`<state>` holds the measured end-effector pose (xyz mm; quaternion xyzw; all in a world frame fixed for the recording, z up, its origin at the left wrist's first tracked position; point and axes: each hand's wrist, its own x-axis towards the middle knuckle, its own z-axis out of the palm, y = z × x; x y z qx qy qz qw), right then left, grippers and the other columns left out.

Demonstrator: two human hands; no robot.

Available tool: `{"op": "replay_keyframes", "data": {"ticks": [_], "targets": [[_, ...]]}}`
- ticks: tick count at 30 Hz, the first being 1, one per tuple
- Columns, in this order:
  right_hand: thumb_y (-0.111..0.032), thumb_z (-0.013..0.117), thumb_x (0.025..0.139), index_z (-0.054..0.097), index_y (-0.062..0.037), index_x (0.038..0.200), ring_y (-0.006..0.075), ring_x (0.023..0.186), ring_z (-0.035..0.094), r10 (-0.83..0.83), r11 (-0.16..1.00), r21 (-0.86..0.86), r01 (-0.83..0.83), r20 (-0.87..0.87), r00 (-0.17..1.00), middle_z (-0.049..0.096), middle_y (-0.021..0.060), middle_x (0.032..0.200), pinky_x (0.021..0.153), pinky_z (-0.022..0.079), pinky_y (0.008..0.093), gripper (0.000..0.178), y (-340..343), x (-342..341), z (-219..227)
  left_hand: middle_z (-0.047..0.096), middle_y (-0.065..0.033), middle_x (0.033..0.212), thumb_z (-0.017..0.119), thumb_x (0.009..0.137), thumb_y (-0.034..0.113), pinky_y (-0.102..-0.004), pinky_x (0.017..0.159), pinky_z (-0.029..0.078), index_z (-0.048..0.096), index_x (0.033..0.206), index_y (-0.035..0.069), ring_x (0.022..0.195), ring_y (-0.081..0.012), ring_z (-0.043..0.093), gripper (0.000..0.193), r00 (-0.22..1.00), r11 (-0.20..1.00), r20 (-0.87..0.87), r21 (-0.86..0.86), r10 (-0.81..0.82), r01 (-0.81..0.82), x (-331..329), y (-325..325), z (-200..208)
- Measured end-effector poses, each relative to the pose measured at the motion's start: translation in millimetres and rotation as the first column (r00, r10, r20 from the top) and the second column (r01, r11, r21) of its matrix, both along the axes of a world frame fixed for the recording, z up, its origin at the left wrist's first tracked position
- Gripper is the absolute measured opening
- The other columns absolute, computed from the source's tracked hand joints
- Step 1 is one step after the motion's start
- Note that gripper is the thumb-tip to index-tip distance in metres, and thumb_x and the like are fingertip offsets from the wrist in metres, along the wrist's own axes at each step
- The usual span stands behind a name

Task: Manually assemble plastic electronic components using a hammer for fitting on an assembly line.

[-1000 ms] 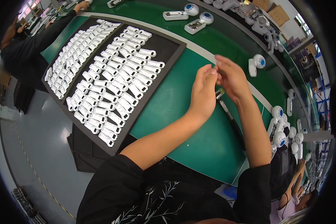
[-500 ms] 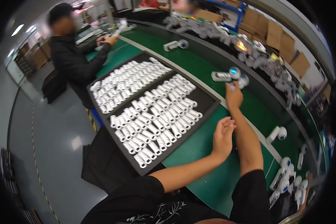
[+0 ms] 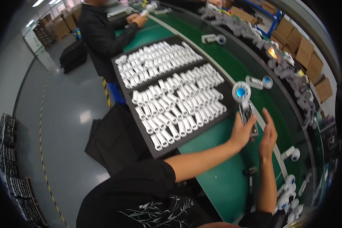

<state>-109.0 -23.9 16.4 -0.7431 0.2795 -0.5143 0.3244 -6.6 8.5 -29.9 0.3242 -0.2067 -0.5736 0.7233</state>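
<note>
I have my left grip (image 3: pixel 240 133) closed round a white handheld fan (image 3: pixel 244 99), above the green surface (image 3: pixel 224 182) near the black tray (image 3: pixel 227 95); my right grip (image 3: pixel 268 137) stands open and empty, fingers straight, just beside it.

Ok so the shirt (image 3: pixel 131 193) is black, with skinny pale grey-white leaves (image 3: pixel 161 213) and stems printed across the front, kinda bamboo-looking. Left sleeve (image 3: pixel 161 169) and right sleeve (image 3: pixel 258 219) are black too, short, ending around the elbow. Left hand (image 3: pixel 241 135) and right hand (image 3: pixel 268 138) are totally bare.
</note>
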Motion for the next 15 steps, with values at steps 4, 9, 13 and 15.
{"op": "replay_keyframes", "data": {"ticks": [4, 9, 13, 15], "targets": [[-0.01, 0.064, 0.085, 0.061, -0.0009, 0.112, 0.0208, 0.107, 0.059, 0.031, 0.951, 0.305, 0.059, -0.281, 0.959, 0.066, 0.0106, 0.109, 0.09, 0.045, 0.0321, 0.029, -78.3, -41.8, -37.0, 0.065, -0.0103, 0.099, 0.068, 0.085, 0.025, -0.0326, 0.069, 0.052, 0.033, 0.137, 0.002, 0.08, -0.0227, 0.066, 0.067, 0.938, 0.896, 0.29, -0.441, 0.19, -0.045, -24.3, 12.6, 14.6], [-0.01, 0.066, 0.082, 0.065, -0.0028, 0.099, 0.0275, 0.098, 0.061, 0.03, 0.982, -0.153, -0.108, -0.444, 0.896, 0.067, 0.0107, 0.101, 0.088, 0.046, 0.0347, 0.019, -59.7, 52.9, -36.1, 0.066, -0.0156, 0.093, 0.073, 0.076, 0.023, -0.0348, 0.07, 0.052, 0.041, 0.133, 0.0, 0.077, -0.0295, 0.067, 0.07, 0.754, 0.759, 0.529, -0.648, 0.389, 0.064, -36.8, 41.6, 19.3], [-0.008, 0.068, 0.079, 0.066, -0.0027, 0.098, 0.0314, 0.098, 0.061, 0.156, 0.906, -0.262, -0.332, -0.522, 0.838, 0.067, 0.0127, 0.101, 0.087, 0.047, 0.0364, 0.02, -68.1, 99.5, -43.5, 0.065, -0.0174, 0.092, 0.072, 0.074, 0.022, -0.035, 0.068, 0.051, 0.042, 0.132, -0.002, 0.076, -0.0312, 0.066, 0.069, 0.772, 0.76, 0.519, -0.646, 0.366, 0.075, -31.5, 45.8, 19.5], [-0.007, 0.068, 0.077, 0.066, -0.0015, 0.097, 0.032, 0.097, 0.061, 0.177, 0.894, -0.241, -0.377, -0.582, 0.793, 0.067, 0.0136, 0.101, 0.085, 0.048, 0.0373, 0.02, -83.3, 118.6, -56.2, 0.064, -0.0158, 0.089, 0.07, 0.074, 0.022, -0.0336, 0.067, 0.05, 0.041, 0.133, -0.002, 0.072, -0.0298, 0.064, 0.07, 0.759, 0.769, 0.514, -0.639, 0.4, 0.028, -34.7, 42.4, 13.4]]}}
